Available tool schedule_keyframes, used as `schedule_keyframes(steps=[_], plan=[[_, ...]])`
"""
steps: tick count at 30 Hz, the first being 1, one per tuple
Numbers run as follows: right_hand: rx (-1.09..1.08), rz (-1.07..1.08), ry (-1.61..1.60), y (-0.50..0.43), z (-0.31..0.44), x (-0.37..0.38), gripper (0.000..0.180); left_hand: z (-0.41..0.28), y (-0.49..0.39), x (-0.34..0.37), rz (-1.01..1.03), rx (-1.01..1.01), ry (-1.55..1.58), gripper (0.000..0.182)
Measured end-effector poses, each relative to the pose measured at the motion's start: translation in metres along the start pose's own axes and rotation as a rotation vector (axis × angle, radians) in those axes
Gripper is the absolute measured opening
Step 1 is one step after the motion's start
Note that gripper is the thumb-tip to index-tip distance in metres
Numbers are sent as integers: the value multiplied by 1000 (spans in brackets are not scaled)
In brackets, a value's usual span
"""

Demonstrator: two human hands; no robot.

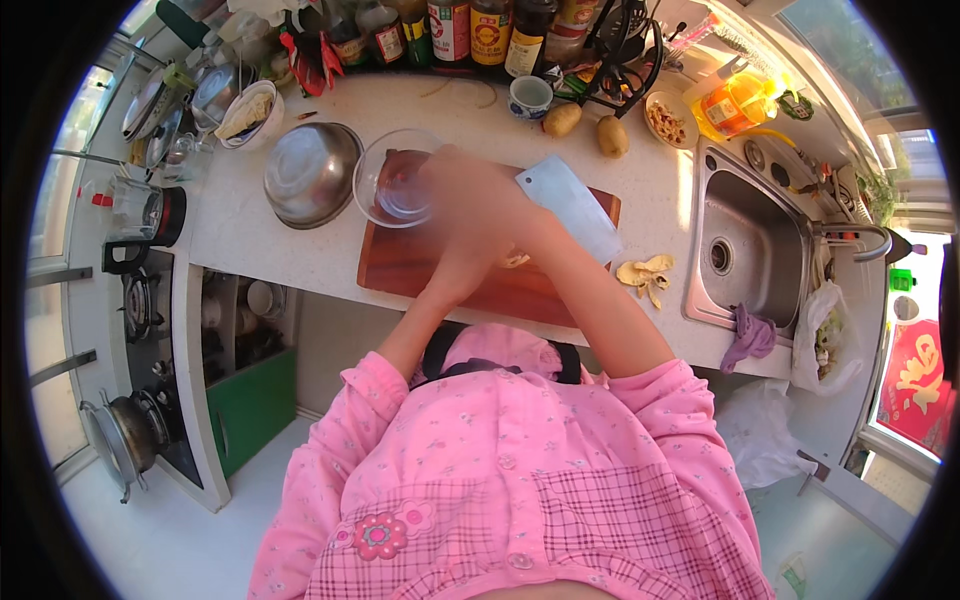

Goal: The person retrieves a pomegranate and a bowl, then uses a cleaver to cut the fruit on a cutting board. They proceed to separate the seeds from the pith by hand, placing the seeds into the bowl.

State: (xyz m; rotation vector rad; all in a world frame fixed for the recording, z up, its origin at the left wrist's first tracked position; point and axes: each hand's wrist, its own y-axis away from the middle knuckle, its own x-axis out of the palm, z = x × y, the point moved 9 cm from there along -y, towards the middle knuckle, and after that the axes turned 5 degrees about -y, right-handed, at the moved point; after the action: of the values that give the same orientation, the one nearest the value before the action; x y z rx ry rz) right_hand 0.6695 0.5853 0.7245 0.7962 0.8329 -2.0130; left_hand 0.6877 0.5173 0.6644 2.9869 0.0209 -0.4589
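Note:
My right hand [480, 195], blurred, reaches across the reddish wooden cutting board [382, 262] to the right rim of a clear glass bowl [397, 180], which overlaps the board's back left corner. Under its wrist is my left hand [461, 266], its fingers mostly hidden. Whether either hand holds something cannot be made out. A small pale yellow piece [516, 259] shows just below the hands. A cleaver's wide metal blade [574, 210] lies flat on the right of the board; its handle is not visible. Pale yellow peelings [646, 277] lie on the counter right of the board.
Left of the glass bowl stands a steel bowl [311, 176], seemingly tilted. Two potatoes [562, 120], a small cup [530, 97] and a dish of nuts [670, 120] are behind the board. Sauce bottles [491, 34] line the back. A steel sink [750, 240] is at right.

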Motion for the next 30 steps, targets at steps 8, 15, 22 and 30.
schedule_keyframes(steps=[8, 15, 22, 30], plan=[[403, -327, -286, 101, -26, -86, 25, 12, 0, -5, -91, 86, 210, 58], [473, -523, -248, 161, -1, -63, 31, 19, 0, 3, -146, -87, 18, 68], [509, -624, -244, 175, -1, -55, 33, 27, 1, 12, -94, 62, 53, 77], [431, -610, -125, 165, 4, -57, 26, 50, 1, 7, -59, -217, 297, 69]])
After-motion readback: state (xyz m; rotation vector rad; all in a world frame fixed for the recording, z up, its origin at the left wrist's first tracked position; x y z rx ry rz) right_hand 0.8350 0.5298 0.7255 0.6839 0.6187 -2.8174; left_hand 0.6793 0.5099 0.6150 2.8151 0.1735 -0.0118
